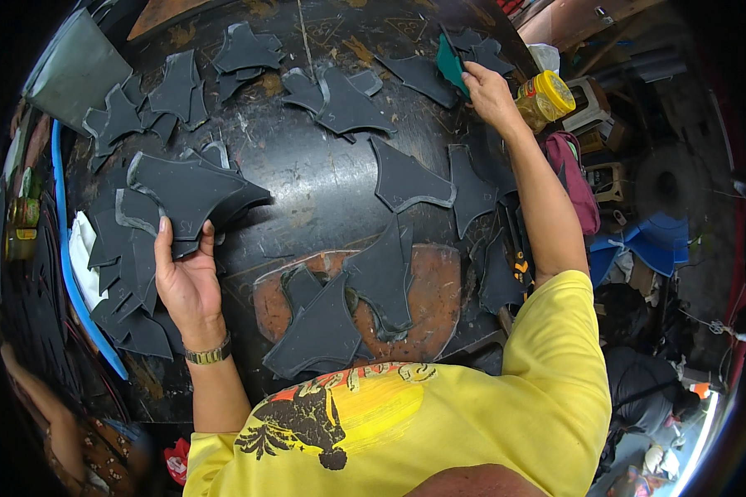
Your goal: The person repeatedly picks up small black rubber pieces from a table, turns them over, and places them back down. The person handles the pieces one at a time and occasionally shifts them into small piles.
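At the left, my left hand [188, 286] pinches a flat black cut-out piece [186, 192] with a pale grey edge between thumb and fingers. Beneath it lies a heap of similar dark pieces [128, 277]. My right hand [491, 98] reaches to the far right of the table, its fingers closed on a flat green piece [450, 66]. A dark strip shows along the green piece's upper side. Next to that hand lies another black cut-out piece [423, 77]. More black pieces [348, 99] sit in small overlapping groups across the table.
The dark, worn table [307, 203] carries a reddish-brown board [435, 290] near my body, with black pieces on it. A yellow-lidded jar [545, 98] stands at the right edge, near a maroon bag [570, 182]. Blue tubing [62, 224] edges the left side. Another person's arm [46, 406] shows lower left.
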